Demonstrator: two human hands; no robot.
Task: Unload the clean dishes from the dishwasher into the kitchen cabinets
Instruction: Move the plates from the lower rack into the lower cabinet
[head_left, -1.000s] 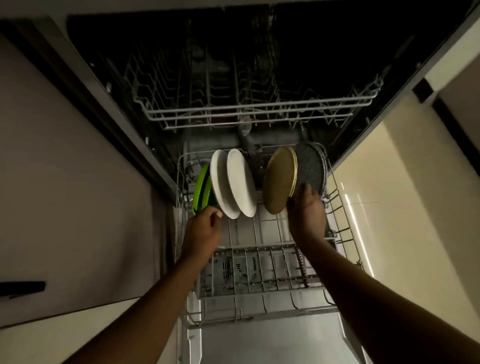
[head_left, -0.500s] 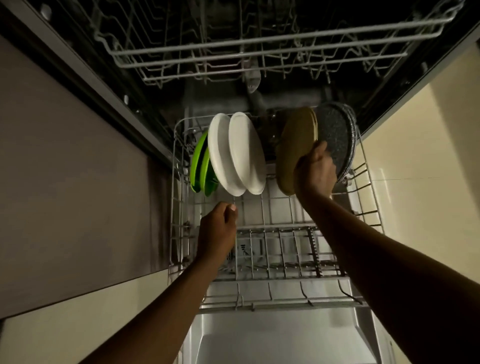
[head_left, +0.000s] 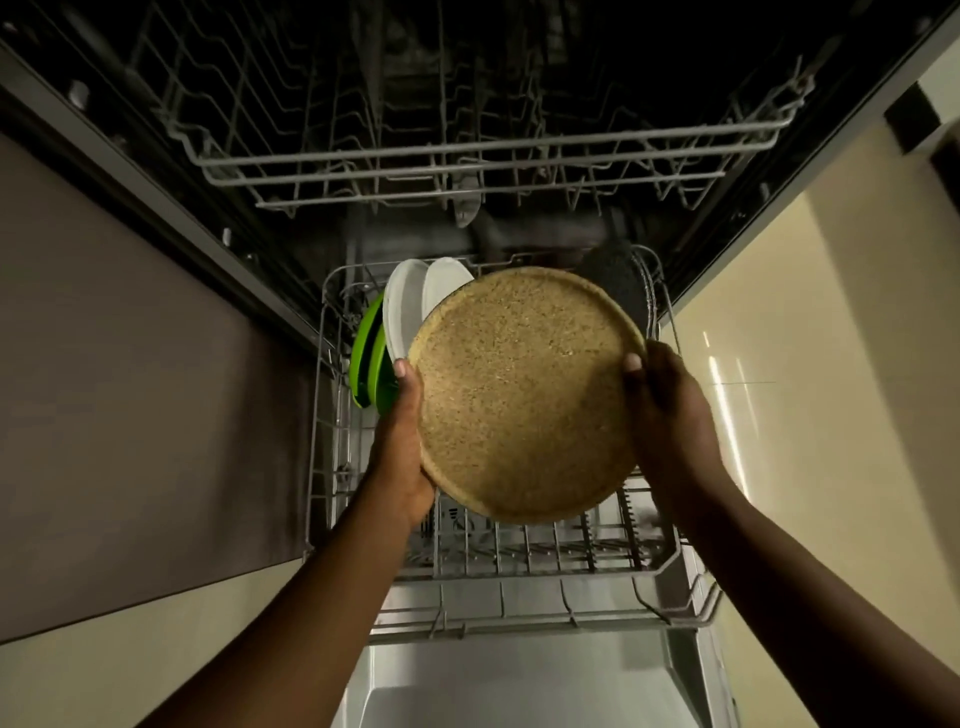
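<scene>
We see the dishwasher's lower rack (head_left: 675, 561) pulled out across the middle and lower part of the frame, its wire rim framing it on the left, right and near sides, with the open door (head_left: 519, 686) below it at the bottom centre. The upper rack (head_left: 467, 171) spans the top of the frame, its front wires just above the lower rack's far end. A dark cabinet panel (head_left: 130, 389) closes off the left side, and pale floor (head_left: 805, 389) lies open on the right. We hold a round speckled tan plate (head_left: 524, 389) in the centre of the frame, flat face toward us and clear above the rack's tines. Our left hand (head_left: 402, 447) grips the plate's left and lower-left edge, thumb on the rim, fingers hidden behind. Our right hand (head_left: 670, 415) grips the right edge, thumb on the front, fingers curled behind. To the upper left of the plate, two white plates (head_left: 410, 306) stand on edge in the rack, with green plates (head_left: 366, 358) just left of them, close to our left thumb. A dark speckled plate (head_left: 615, 280) stands at the rack's far right, partly hidden behind the tan one.
</scene>
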